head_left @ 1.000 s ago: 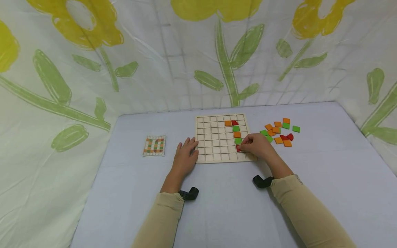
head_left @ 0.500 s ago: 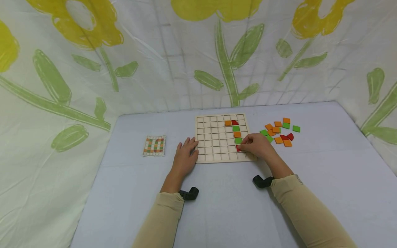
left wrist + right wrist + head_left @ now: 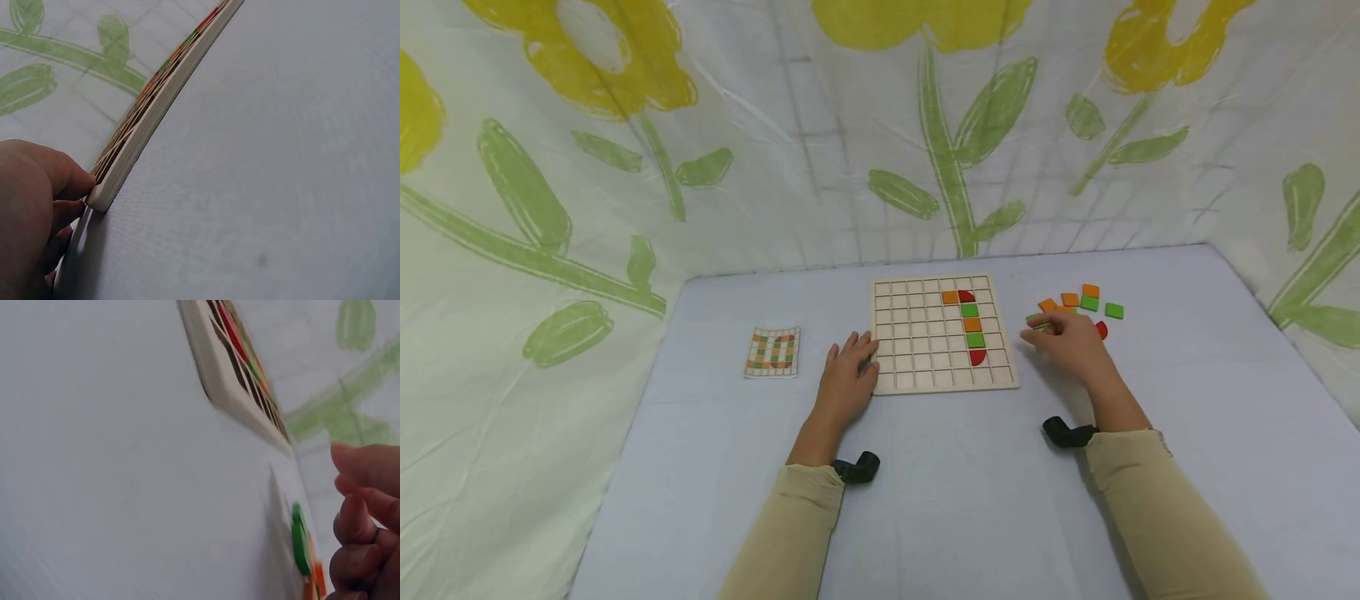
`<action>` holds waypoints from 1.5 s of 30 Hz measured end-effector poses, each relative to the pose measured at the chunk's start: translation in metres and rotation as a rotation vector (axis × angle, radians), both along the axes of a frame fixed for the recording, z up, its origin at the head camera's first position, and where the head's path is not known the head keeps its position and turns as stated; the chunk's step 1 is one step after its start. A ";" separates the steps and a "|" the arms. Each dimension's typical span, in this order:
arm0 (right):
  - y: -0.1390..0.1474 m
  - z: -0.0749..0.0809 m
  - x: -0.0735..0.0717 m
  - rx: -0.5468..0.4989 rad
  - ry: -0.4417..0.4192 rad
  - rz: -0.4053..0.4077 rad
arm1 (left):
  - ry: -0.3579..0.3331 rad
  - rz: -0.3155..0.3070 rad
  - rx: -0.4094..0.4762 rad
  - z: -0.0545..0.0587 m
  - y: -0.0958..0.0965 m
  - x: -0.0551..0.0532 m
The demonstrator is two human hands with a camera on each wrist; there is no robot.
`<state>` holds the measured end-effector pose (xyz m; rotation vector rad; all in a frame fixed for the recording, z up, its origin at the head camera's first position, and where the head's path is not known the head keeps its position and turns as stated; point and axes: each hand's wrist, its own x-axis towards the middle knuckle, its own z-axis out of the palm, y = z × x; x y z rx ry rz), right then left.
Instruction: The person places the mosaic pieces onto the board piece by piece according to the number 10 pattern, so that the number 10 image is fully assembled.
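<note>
A wooden grid board (image 3: 921, 379) lies mid-table, bearing an orange square tile (image 3: 951, 297), then a column running from a red rounded tile (image 3: 966, 297) through green, orange and green squares to another red rounded tile (image 3: 977, 357). My left hand (image 3: 846, 379) rests at the board's left edge; the left wrist view has its thumb (image 3: 78, 182) touching the corner. Right of the board, my right hand (image 3: 1070, 343) hovers over the loose tiles, fingers loosely bent and thumb close to the forefinger. Nothing shows between them in the right wrist view. The hand hides part of the pile.
Loose tiles include a green square (image 3: 1115, 311), an orange square (image 3: 1091, 290) and a red rounded piece (image 3: 1102, 330). A pattern card (image 3: 772, 353) with coloured cells lies left of the left hand. A flower-painted cloth (image 3: 737, 192) hangs behind the table.
My right hand has let go of the lower red rounded tile and moved right, from the board to the loose tiles. My left hand has stayed at the board's edge.
</note>
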<state>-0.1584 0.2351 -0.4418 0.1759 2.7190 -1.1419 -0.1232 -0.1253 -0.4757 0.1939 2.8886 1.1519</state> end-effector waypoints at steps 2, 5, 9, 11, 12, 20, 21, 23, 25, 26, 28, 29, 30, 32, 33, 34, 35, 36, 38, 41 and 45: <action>0.012 0.003 -0.002 0.024 0.018 -0.015 | 0.012 -0.001 0.006 0.000 0.000 0.000; 0.027 0.008 -0.008 0.072 0.028 -0.025 | 0.013 -0.002 0.003 0.000 -0.001 0.000; 0.042 0.013 -0.016 0.146 -0.013 0.004 | -0.005 -0.006 0.003 0.001 -0.003 0.001; 0.048 0.014 -0.019 0.178 -0.036 0.027 | -0.011 -0.010 0.004 0.002 -0.002 0.001; 0.050 0.013 -0.020 0.192 -0.044 0.038 | -0.013 -0.011 0.004 0.002 -0.002 0.002; 0.057 0.009 -0.028 0.245 -0.065 0.095 | -0.008 0.000 -0.002 0.000 -0.001 0.001; 0.058 0.008 -0.029 0.249 -0.072 0.102 | -0.008 -0.001 0.000 0.000 -0.001 0.001; 0.058 0.007 -0.030 0.256 -0.083 0.114 | -0.007 -0.003 0.004 0.000 -0.001 0.001; 0.059 0.006 -0.031 0.257 -0.088 0.116 | -0.005 -0.005 0.003 0.000 -0.001 0.001; 0.059 0.005 -0.031 0.257 -0.088 0.114 | -0.005 -0.005 0.002 0.000 -0.001 0.001; 0.060 0.004 -0.031 0.253 -0.080 0.106 | -0.007 -0.004 -0.001 0.000 -0.001 0.001; 0.060 0.003 -0.031 0.248 -0.073 0.098 | -0.009 -0.003 -0.001 -0.001 -0.001 0.000; 0.059 0.003 -0.031 0.244 -0.063 0.090 | -0.013 -0.002 0.000 -0.001 -0.001 0.000; 0.059 0.002 -0.030 0.230 -0.039 0.069 | -0.020 0.000 0.003 0.000 -0.001 0.000; 0.058 0.001 -0.030 0.219 -0.026 0.057 | -0.022 0.000 0.006 0.000 -0.001 0.001; 0.057 0.001 -0.029 0.207 -0.010 0.046 | -0.025 0.001 0.008 0.000 -0.001 0.001; 0.055 0.000 -0.029 0.188 0.000 0.035 | -0.026 0.000 0.009 0.000 -0.001 0.001; 0.052 0.001 -0.028 0.167 0.009 0.027 | -0.026 0.000 0.009 0.001 -0.001 0.001; 0.044 0.002 -0.027 0.116 0.021 0.025 | -0.027 0.002 0.006 0.001 -0.001 0.001; 0.027 0.004 -0.024 0.079 0.037 0.069 | -0.027 0.004 0.003 0.001 -0.001 0.001; -0.001 0.010 -0.018 0.077 0.051 0.172 | -0.025 0.005 0.011 0.000 -0.001 0.001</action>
